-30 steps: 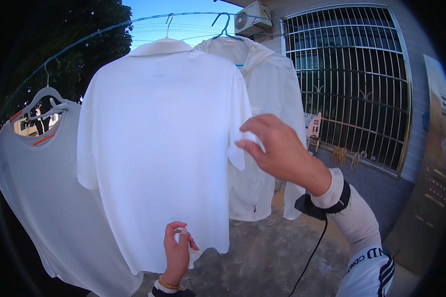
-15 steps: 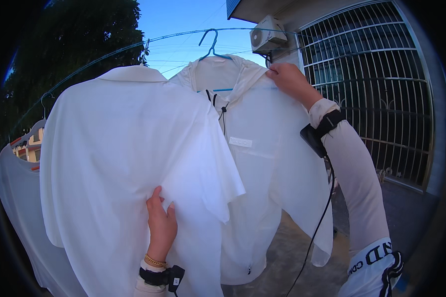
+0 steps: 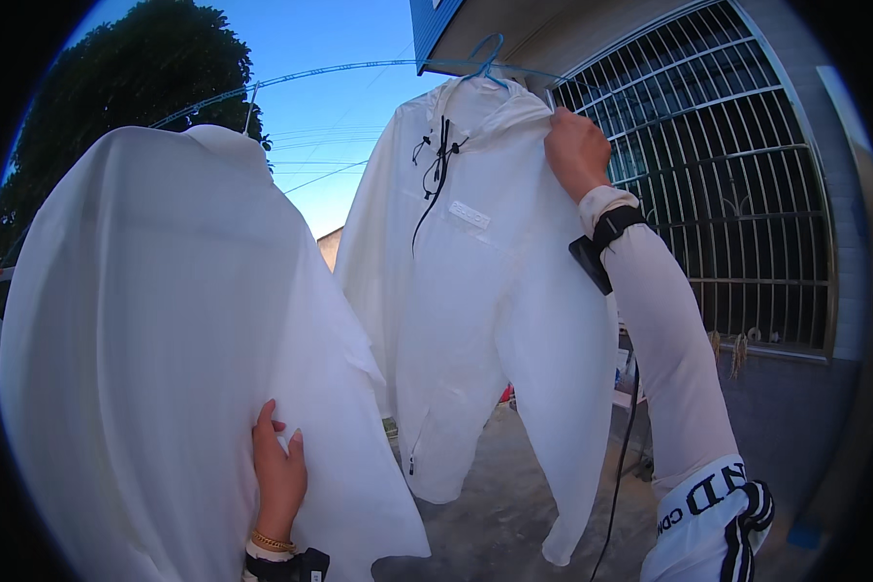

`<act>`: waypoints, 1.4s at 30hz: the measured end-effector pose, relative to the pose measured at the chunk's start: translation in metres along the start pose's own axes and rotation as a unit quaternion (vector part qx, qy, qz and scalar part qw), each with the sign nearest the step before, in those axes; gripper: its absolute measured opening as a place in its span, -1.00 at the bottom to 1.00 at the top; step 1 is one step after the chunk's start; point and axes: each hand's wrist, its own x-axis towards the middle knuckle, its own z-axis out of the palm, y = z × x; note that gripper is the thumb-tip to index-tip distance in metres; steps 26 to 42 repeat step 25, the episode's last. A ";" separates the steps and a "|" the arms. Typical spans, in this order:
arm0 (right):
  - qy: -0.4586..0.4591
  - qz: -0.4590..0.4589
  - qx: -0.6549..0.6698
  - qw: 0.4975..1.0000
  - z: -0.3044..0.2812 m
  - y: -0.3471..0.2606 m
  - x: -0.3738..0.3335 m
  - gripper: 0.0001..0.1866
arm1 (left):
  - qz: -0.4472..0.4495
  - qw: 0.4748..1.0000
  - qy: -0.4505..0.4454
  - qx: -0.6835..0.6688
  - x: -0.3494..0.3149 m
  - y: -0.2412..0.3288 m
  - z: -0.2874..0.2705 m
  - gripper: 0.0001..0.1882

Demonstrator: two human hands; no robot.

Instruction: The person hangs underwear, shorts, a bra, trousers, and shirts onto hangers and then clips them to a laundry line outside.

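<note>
A white hooded jacket (image 3: 436,320) hangs from a blue hanger (image 3: 488,63), its dark drawcords dangling at the front. My right hand (image 3: 579,145) is closed on the jacket's shoulder, to the right of the hood. To the left hangs a white collared shirt (image 3: 155,320), its upper part seen from behind. Against the lower part of this shirt rests my left hand (image 3: 279,475), index finger stretched up and thumb apart; its other fingers are partly hidden. A gap shows between the two garments at the top.
A blue clothesline (image 3: 320,71) crosses overhead. Behind my right arm stands a barred window (image 3: 727,175), and a dark tree (image 3: 155,68) rises at the back left. A black cable (image 3: 619,485) hangs beside my right arm. Below is a grey concrete floor (image 3: 495,485).
The jacket has swung right, apart from the shirt, and turned so more of its front shows. My right hand keeps its hold. The shirt has shifted left with my left hand against it.
</note>
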 end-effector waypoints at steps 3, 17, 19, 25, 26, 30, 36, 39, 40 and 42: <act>0.018 0.038 -0.007 0.999 0.019 0.031 0.002 -0.74 | -0.024 1.000 0.009 -0.015 0.003 -0.016 0.005 -0.42; 0.041 0.014 -0.047 0.998 0.081 0.084 0.043 -0.72 | -0.054 0.997 0.059 0.011 0.008 -0.049 0.031 -0.44; 0.036 0.012 -0.041 0.998 0.087 0.090 0.044 -0.72 | -0.061 0.995 0.073 0.030 0.009 -0.042 0.030 -0.45; -0.017 -0.012 -0.030 0.999 0.105 0.099 0.035 -0.73 | -0.096 0.993 0.055 0.030 0.015 -0.041 0.031 -0.44; -0.017 -0.012 -0.030 0.999 0.105 0.099 0.035 -0.73 | -0.096 0.993 0.055 0.030 0.015 -0.041 0.031 -0.44; -0.017 -0.012 -0.030 0.999 0.105 0.099 0.035 -0.73 | -0.096 0.993 0.055 0.030 0.015 -0.041 0.031 -0.44; -0.017 -0.012 -0.030 0.999 0.105 0.099 0.035 -0.73 | -0.096 0.993 0.055 0.030 0.015 -0.041 0.031 -0.44; -0.017 -0.012 -0.030 0.999 0.105 0.099 0.035 -0.73 | -0.096 0.993 0.055 0.030 0.015 -0.041 0.031 -0.44; -0.017 -0.012 -0.030 0.999 0.105 0.099 0.035 -0.73 | -0.096 0.993 0.055 0.030 0.015 -0.041 0.031 -0.44; -0.017 -0.012 -0.030 0.999 0.105 0.099 0.035 -0.73 | -0.096 0.993 0.055 0.030 0.015 -0.041 0.031 -0.44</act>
